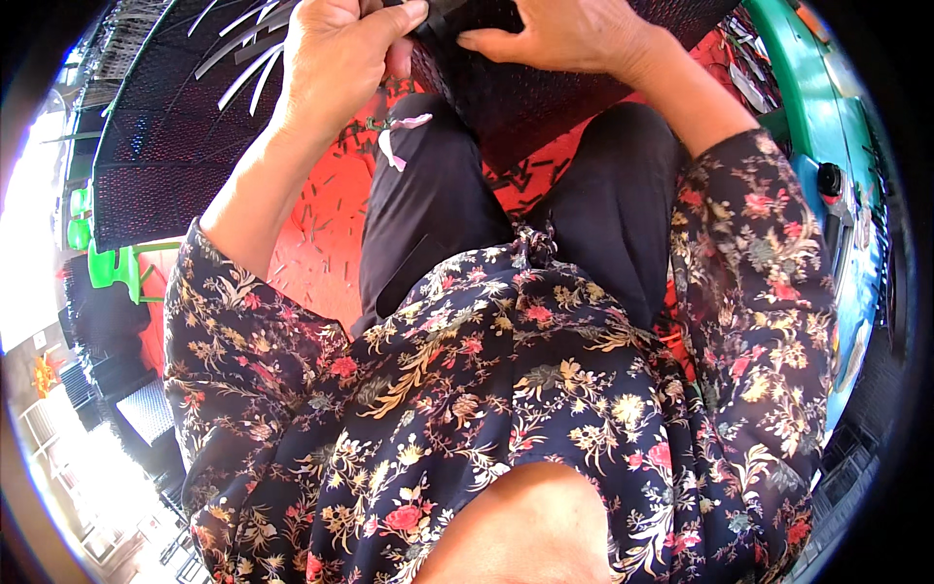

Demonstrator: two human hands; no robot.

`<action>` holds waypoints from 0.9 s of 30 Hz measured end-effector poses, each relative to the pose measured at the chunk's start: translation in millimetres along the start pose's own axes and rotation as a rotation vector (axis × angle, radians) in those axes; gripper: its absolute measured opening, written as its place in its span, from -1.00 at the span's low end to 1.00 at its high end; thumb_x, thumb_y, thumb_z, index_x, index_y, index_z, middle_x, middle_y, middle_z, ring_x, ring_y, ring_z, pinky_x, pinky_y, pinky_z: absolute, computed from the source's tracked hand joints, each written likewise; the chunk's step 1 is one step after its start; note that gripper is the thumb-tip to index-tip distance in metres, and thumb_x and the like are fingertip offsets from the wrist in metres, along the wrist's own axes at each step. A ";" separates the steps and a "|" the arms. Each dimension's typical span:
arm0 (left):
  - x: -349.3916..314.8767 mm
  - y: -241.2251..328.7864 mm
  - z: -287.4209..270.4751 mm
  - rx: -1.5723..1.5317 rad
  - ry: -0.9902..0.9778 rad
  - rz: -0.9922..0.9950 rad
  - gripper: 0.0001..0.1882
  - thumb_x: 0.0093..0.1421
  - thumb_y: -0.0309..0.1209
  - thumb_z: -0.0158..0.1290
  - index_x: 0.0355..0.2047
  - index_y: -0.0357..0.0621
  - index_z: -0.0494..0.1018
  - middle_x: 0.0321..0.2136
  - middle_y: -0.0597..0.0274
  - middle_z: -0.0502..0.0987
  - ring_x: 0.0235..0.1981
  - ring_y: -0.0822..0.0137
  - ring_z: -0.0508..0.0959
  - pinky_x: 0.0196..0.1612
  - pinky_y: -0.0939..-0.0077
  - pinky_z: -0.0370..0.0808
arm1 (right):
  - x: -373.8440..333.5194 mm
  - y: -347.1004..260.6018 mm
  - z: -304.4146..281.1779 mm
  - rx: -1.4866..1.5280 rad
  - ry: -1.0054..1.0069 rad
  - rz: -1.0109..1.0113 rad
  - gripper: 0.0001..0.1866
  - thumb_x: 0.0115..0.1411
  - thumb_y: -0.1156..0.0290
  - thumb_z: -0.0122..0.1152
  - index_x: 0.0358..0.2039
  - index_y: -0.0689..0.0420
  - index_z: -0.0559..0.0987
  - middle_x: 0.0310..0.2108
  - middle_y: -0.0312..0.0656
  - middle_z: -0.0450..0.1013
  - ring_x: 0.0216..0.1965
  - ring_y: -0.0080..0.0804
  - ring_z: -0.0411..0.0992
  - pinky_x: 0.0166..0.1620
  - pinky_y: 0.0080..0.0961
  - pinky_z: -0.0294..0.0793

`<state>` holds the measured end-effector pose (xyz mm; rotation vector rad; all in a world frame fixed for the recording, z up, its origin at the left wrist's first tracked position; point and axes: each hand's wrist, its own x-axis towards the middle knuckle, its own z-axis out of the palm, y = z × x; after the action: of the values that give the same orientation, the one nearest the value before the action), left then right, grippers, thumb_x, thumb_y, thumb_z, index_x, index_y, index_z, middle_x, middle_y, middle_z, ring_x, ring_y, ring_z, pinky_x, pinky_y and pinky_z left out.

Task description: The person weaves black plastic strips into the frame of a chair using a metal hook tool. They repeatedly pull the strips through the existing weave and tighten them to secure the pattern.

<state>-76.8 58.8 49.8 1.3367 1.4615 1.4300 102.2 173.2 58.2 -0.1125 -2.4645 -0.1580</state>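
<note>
At the top edge my left hand [341, 58] is closed, its thumb and fingers pinching a dark strip at the edge of a black woven mesh piece [545, 107]. My right hand [574, 37] grips the same black piece a little to the right, thumb pointing left; its other fingers are partly cut off by the frame. Part of the black mesh [165, 146] spreads out to the left, with loose pale strips [255, 68] sticking out near my left hand. Below my left wrist, a small pinkish-white petal-like piece [393, 144] hangs against my dark trouser leg.
Many short black scraps lie on the red floor [321, 224] between and beside my legs. A green plastic chair [115, 271] stands at the left. Along the right side are a curved green frame [803, 88] and a blue surface with a black-topped object [830, 183].
</note>
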 end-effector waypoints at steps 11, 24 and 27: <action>-14.5 14.7 7.2 -0.048 -0.014 -0.068 -0.98 0.18 -0.60 0.02 -0.36 -0.26 0.44 -0.70 0.34 0.43 -0.79 0.55 0.37 -0.73 0.68 0.29 | -3.1 -28.1 10.8 -0.099 0.177 0.128 -0.58 -0.30 0.22 0.27 -0.43 0.14 0.38 -0.48 -0.10 0.33 -0.34 -0.14 0.34 -0.16 -0.16 0.18; -23.6 19.6 21.4 0.032 0.018 -0.103 -0.94 0.18 -0.60 -0.06 -0.41 -0.24 0.40 -0.71 0.35 0.42 -0.74 0.59 0.40 -0.69 0.68 0.32 | -14.9 -24.7 10.4 -0.106 0.164 0.099 -0.56 -0.30 0.23 0.29 -0.40 0.14 0.37 -0.48 -0.12 0.32 -0.34 -0.14 0.34 -0.17 -0.17 0.16; -22.3 7.4 17.4 -0.067 -0.047 -0.034 -0.95 0.17 -0.61 -0.08 -0.39 -0.27 0.40 -0.70 0.28 0.44 -0.74 0.55 0.42 -0.68 0.68 0.35 | -20.3 -19.3 1.3 -0.035 0.153 0.078 -0.54 -0.23 0.21 0.34 -0.33 0.17 0.43 -0.44 -0.11 0.37 -0.29 -0.14 0.37 -0.12 -0.17 0.18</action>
<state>-53.5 41.2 50.2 1.2897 1.3877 1.4046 114.9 153.4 42.9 -0.2032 -2.3015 -0.1695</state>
